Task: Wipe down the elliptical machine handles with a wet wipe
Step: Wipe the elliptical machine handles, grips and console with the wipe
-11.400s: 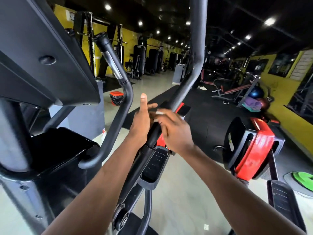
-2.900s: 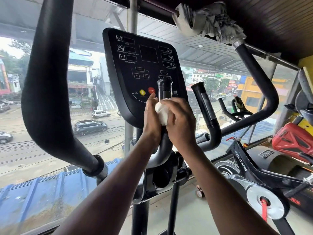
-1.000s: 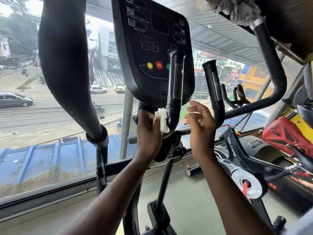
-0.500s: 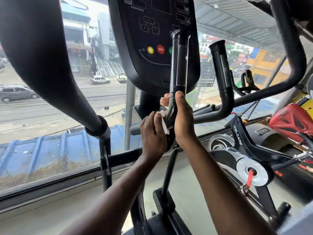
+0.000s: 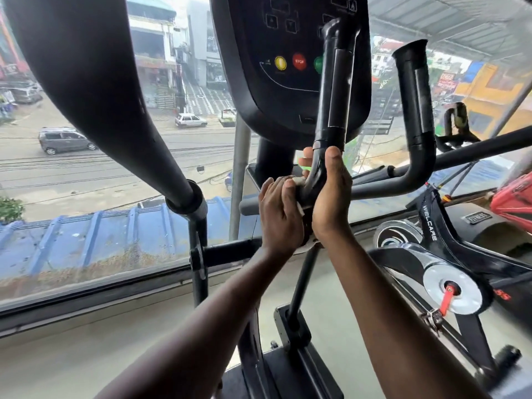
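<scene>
Both hands are low on the left short handle (image 5: 331, 110), the black upright one right in front of the screen panel (image 5: 288, 53). The right hand (image 5: 331, 197) is wrapped round the bend of that handle, thumb up the near side, fingertips (image 5: 305, 161) peeking out behind the bar. The left hand (image 5: 280, 214) is just beside it, touching it, fingers curled & pinching the wet wipe (image 5: 298, 181) against the bar. Only a little white bit of the wipe shows btwn the two hands, the rest is hidden in the fist. My guess: the wipe is very light, soft & floppy, prob. a bit slippy from being wet, so it needs to be bunched in the fingers & pressed flat on the bar or it will slide off. The handle looks hard & stiff and is fixed to the machine, so it won't move when rubbed; the smooth tube part may be slick once wet. Best place to hold, I think: wipe wrapped round the bar w/ one hand, other hand steadying the tube above or below. The right short handle (image 5: 414, 96) stands near, to the right, no hand on it, and the big swing arm (image 5: 95, 90) is at the left. Looks like the low bend is the bit being cleaned now.
</scene>
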